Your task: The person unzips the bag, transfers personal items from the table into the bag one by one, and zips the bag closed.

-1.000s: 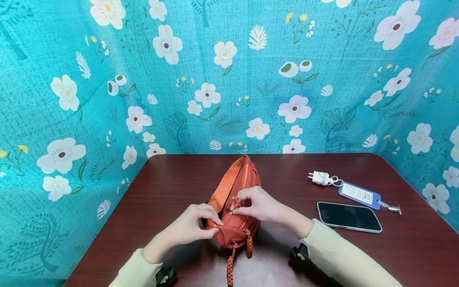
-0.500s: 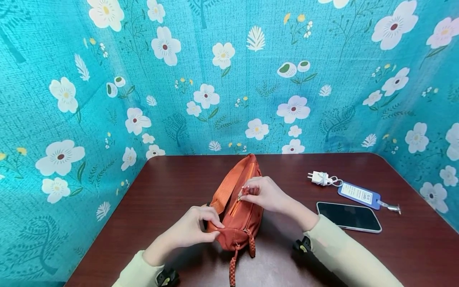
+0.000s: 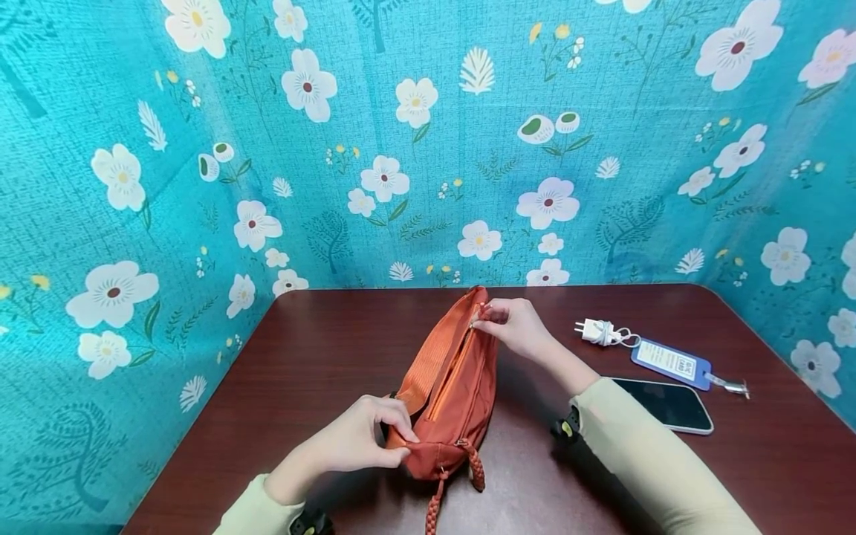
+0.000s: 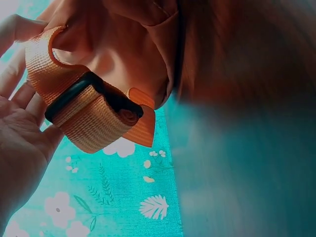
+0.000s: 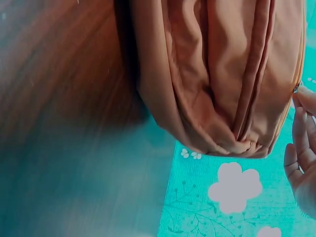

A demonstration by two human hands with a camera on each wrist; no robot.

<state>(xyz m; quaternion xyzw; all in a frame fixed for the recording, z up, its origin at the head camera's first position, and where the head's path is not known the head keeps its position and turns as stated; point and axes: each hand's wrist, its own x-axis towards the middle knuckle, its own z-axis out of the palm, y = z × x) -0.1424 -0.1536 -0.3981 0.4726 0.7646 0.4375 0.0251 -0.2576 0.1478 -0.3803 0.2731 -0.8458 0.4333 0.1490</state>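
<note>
Soft, light bag [image 3: 449,386], frame centre: left hand [image 3: 357,440] pinches its near end, right hand [image 3: 515,328] pinches the zipper pull at the far end.

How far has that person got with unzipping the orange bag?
Mostly done, it seems: the right hand pinches the zip pull at the far end of the orange fabric bag, and the zip line behind it gapes slightly. In hand: the left hand grips the near end by its woven strap. Left, probably: spreading the opening. The black phone, white charger and blue tag lie untouched on the brown table.
</note>
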